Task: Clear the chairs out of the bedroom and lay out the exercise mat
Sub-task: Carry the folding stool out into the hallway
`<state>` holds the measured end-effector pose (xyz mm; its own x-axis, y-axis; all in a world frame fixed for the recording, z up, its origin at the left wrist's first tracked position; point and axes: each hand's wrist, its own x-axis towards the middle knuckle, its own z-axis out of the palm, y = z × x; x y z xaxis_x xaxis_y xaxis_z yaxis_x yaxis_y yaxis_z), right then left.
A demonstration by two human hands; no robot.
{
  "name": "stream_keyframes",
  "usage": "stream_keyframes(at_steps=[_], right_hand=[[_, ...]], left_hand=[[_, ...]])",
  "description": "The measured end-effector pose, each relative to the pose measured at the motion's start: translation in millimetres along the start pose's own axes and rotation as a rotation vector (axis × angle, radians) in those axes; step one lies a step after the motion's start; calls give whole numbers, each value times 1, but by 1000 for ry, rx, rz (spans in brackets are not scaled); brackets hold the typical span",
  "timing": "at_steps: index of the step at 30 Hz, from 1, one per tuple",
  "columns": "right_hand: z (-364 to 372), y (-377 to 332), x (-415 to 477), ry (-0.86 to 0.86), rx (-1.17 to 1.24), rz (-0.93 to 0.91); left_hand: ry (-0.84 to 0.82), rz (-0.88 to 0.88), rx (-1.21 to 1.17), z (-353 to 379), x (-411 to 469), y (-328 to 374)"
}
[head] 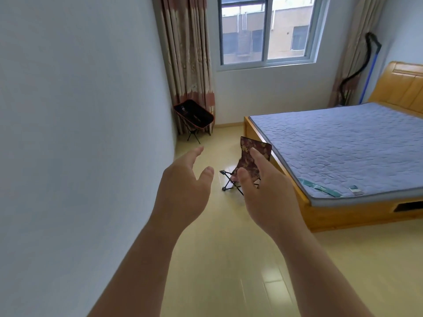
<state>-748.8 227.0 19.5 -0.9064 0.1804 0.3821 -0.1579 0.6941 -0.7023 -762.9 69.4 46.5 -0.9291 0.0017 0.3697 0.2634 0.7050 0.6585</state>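
Note:
A small folding chair with dark red flowered fabric (246, 163) stands on the floor beside the bed's near corner, partly hidden behind my right hand. A second folding chair, black with orange trim (194, 115), stands in the far left corner under the curtain. My left hand (183, 186) and my right hand (263, 191) are both stretched forward in the air with relaxed, spread fingers, holding nothing and well short of either chair. No exercise mat is in view.
A wooden bed (320, 216) with a blue quilted mattress (357, 147) fills the right side. A white wall (80, 133) runs close along my left. Window (265, 30) and curtains (190, 53) are ahead. A blue-handled tool (368, 76) leans in the far right corner. Pale yellow floor (229, 259) stretches ahead.

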Motion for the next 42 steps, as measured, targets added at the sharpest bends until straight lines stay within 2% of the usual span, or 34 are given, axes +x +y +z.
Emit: stream_keyframes(at_steps=[3,7,10,15,23,31,42], right_hand=[[25,13,84,-28,-36,-34],[52,27,172,-83,-222,-138],[80,33,237,-131,-265,-169],[126,48,316,-166,-281,-203],[228,64,483,-97,-333,-166],[296,66,627,-65,-357,-119],[419,128,867,-32,-308,-79]], left_hand=[[-25,38,120,17,84,-12],[-26,110,330,27,165,-31],[-33,106,396,40,223,-52],[-14,105,360,63,309,-88],[-33,139,249,103,492,-176],[-45,167,208,122,658,-229],[-102,184,215,218,905,-314]])
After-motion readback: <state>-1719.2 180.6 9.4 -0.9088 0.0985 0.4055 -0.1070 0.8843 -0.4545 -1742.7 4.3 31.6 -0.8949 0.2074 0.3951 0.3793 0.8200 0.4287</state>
